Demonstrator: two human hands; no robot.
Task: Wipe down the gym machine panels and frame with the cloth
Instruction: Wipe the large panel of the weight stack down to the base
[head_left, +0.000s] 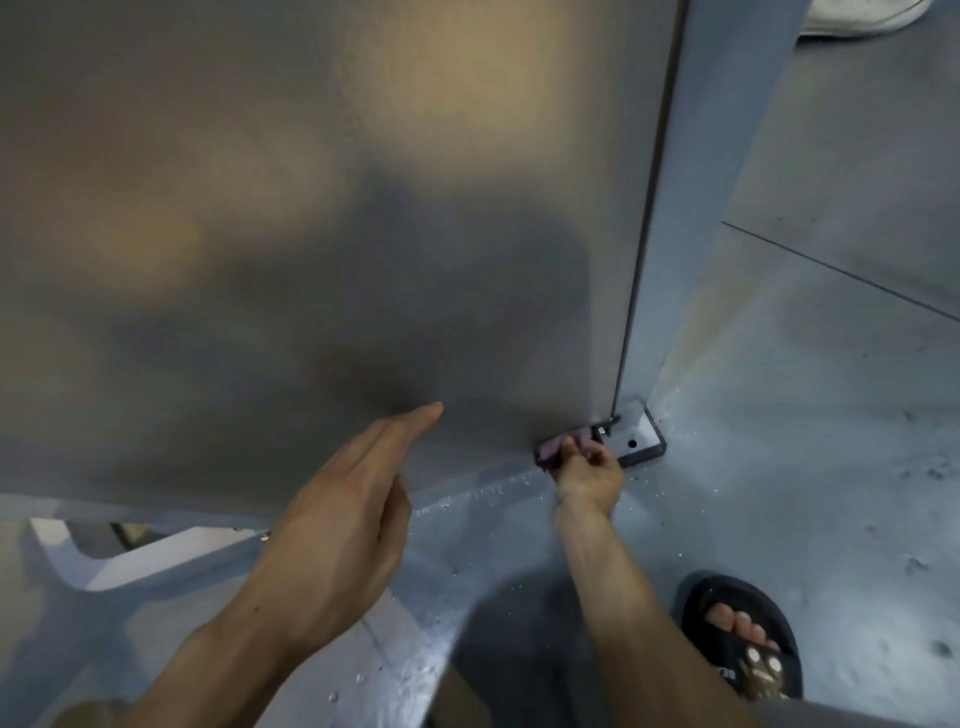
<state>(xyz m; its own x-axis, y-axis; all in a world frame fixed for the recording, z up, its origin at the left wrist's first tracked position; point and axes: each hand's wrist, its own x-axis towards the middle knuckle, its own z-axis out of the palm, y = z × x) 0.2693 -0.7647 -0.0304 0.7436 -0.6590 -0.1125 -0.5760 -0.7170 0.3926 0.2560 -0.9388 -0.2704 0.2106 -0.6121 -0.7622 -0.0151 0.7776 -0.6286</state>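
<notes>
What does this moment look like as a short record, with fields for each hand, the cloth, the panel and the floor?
left hand: open, fingers straight, by the panel
right hand: grip on the cloth
cloth: purple, pressed at the panel's bottom right corner
panel: large, grey, upright
base plate: bolted at the corner, beside the cloth
floor: grey, speckled with droplets
foot: in a dark sandal, lower right

Under you lies a grey floor (831, 441), speckled with small marks and crossed by a thin dark seam at upper right. Your foot sits in a dark sandal (740, 636) at lower right. A white shoe (857, 18) shows at the top right corner.
</notes>
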